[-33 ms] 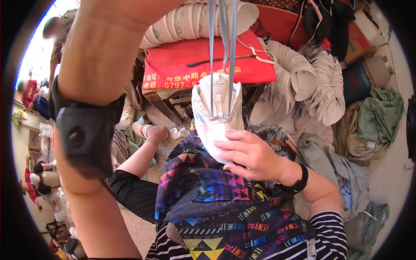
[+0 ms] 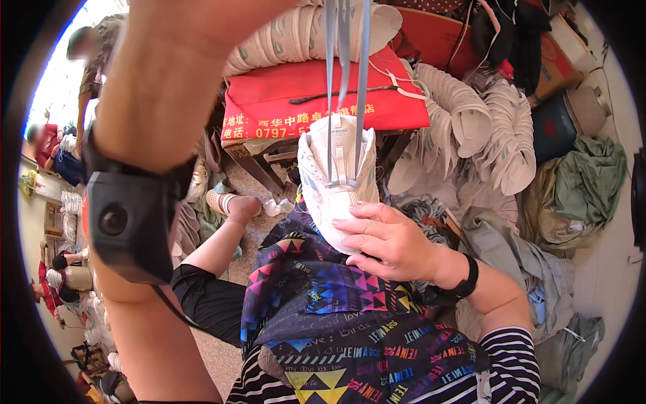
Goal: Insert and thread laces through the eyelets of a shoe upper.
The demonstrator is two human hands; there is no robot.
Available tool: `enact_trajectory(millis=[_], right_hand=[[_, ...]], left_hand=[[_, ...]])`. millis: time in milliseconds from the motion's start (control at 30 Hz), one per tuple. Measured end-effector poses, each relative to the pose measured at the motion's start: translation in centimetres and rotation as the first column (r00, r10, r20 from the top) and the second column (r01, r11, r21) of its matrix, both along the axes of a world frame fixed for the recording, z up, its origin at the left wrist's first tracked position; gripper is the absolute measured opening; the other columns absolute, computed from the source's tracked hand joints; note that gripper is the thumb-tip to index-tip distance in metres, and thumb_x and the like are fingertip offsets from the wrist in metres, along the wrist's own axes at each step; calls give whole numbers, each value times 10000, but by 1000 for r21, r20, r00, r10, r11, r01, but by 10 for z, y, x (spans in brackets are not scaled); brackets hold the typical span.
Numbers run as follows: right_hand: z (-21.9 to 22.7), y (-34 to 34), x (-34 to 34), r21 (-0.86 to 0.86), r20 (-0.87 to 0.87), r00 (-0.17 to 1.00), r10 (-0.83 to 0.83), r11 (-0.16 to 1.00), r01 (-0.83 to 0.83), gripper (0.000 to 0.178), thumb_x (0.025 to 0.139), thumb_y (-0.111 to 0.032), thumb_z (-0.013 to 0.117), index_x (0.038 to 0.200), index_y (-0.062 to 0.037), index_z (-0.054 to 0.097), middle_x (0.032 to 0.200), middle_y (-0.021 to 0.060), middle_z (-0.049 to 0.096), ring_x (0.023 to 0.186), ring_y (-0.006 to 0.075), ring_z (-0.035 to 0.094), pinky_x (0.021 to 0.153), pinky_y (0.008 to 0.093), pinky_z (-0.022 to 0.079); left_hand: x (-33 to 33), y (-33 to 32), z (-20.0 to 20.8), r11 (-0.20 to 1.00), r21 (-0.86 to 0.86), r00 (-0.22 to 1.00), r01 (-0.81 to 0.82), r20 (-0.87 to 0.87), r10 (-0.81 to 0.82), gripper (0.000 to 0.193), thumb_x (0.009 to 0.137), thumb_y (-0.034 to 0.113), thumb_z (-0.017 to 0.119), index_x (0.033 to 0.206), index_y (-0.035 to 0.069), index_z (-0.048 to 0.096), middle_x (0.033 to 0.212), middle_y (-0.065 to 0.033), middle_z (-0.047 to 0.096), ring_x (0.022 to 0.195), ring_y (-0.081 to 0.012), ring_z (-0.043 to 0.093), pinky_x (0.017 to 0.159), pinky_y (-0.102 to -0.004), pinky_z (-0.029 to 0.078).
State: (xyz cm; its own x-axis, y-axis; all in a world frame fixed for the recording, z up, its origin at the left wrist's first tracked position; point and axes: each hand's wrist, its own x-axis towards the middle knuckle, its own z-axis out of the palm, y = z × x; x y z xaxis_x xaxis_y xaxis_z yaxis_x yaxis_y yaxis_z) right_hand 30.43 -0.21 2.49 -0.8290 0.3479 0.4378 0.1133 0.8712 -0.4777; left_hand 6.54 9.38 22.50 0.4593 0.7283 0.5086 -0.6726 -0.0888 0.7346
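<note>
A white shoe upper (image 2: pixel 331 210) rests toe toward me over my lap, with its opening facing away. My right hand (image 2: pixel 383 239) grips it by the toe, fingers laid over the front. Grey shoelaces (image 2: pixel 363 81) pass through the eyelets near the bottom of the throat and run up taut past the top edge; one loose strand hangs between them. Raised high at the upper left is my left hand (image 2: pixel 208 27). Its fingers lie beyond the top edge, so whether they hold the laces cannot be seen.
A red bag (image 2: pixel 262 101) covers a low wooden stool ahead, with a row of nested white uppers (image 2: pixel 296 40) behind it. More stacked uppers (image 2: pixel 464 121) stand to the right. Grey-green cloth (image 2: pixel 589 182) lies at far right. Other people sit at far left.
My left hand and wrist have shifted slightly to the right, and the upper ends of the laces have moved with them. My right hand and the shoe upper stay put.
</note>
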Motion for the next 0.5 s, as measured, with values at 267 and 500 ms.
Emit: enact_trajectory(millis=[267, 500], right_hand=[[10, 24, -32, -456, -89, 941, -326, 853, 252, 341, 814, -106, 673, 1128, -16, 573, 1000, 132, 594, 911, 313, 591, 831, 388, 481], [10, 49, -65, 96, 323, 861, -393, 918, 384, 289, 804, -239, 697, 940, -15, 573, 956, 159, 599, 869, 339, 614, 747, 436, 501]], left_hand=[[-2, -28, -14, 960, 20, 960, -278, 47, 277, 467, 1063, 295, 289, 726, 106, 551, 586, 13, 425, 491, -114, 403, 557, -277, 381], [-22, -46, -20, 897, -114, 904, -426, -24, 426, 434, 1051, 305, 319, 802, 70, 586, 615, 3, 458, 535, -124, 414, 595, -284, 370]])
